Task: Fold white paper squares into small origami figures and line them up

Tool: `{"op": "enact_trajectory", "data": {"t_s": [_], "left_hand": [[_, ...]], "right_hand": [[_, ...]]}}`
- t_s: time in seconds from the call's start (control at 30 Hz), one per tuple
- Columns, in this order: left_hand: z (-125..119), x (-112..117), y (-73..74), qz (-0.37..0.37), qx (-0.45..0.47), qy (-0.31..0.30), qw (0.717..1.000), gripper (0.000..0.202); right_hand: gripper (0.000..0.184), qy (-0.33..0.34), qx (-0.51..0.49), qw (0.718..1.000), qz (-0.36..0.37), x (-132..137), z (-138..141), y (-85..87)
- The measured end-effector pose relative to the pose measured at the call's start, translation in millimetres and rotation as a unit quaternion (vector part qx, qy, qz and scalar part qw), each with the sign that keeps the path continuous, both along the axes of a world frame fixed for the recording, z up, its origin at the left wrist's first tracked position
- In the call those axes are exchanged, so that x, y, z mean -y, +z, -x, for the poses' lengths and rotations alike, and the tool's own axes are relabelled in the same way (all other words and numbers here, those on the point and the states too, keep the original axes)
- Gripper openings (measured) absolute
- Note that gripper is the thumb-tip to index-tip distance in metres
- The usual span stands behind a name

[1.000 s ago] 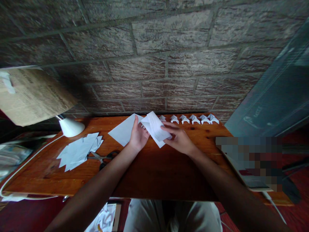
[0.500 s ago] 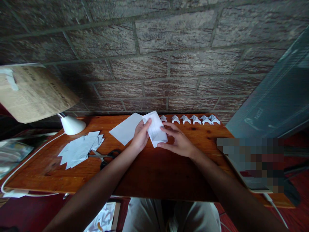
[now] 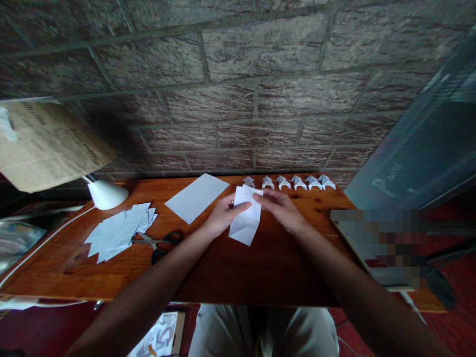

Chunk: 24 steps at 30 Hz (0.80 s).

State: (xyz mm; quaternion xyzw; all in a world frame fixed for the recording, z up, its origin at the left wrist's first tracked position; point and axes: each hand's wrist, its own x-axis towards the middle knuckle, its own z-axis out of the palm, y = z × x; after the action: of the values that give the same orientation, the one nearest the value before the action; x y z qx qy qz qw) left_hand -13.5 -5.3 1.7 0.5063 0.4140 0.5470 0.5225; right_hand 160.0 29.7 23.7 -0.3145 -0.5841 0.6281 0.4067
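Both hands hold a creased sheet of white paper above the middle of the wooden desk. My left hand is closed on its left edge, thumb on top and fingers behind. My right hand pinches the upper right edge between thumb and fingers. The paper hangs tilted, with faint lines and a folded lower part. Just behind it, several small folded paper figures stand in a row along the wall. To the left lies a flat white sheet.
A pile of cut paper pieces lies on the desk's left side, with scissors beside it. Behind stands a white lamp with a brown paper shade. A blurred-out device sits at right. Below the desk is a box of paper scraps.
The paper has been turned and lowered slightly toward me. My right hand has shifted from its lower right side to its upper right edge. The view has moved a little.
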Motion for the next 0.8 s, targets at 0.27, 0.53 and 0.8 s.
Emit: {"op": "enact_trajectory", "data": {"t_s": [0.27,0.53,0.8], "left_hand": [[-0.2,0.8,0.9,0.009,0.001,-0.02,1.0,0.038],[0.8,3.0,4.6,0.013,-0.045,0.008,0.999,0.031],[-2.0,6.6,10.6,0.009,-0.05,-0.02,0.998,0.028]], "right_hand": [[0.036,0.003,-0.018,0.999,0.039,-0.2,0.6,-5.9],[0.029,-0.032,-0.028,0.998,0.043,-1.7,-0.4,-4.4],[0.032,-0.059,-0.027,0.996,0.057,0.3,0.1,-2.4]]}}
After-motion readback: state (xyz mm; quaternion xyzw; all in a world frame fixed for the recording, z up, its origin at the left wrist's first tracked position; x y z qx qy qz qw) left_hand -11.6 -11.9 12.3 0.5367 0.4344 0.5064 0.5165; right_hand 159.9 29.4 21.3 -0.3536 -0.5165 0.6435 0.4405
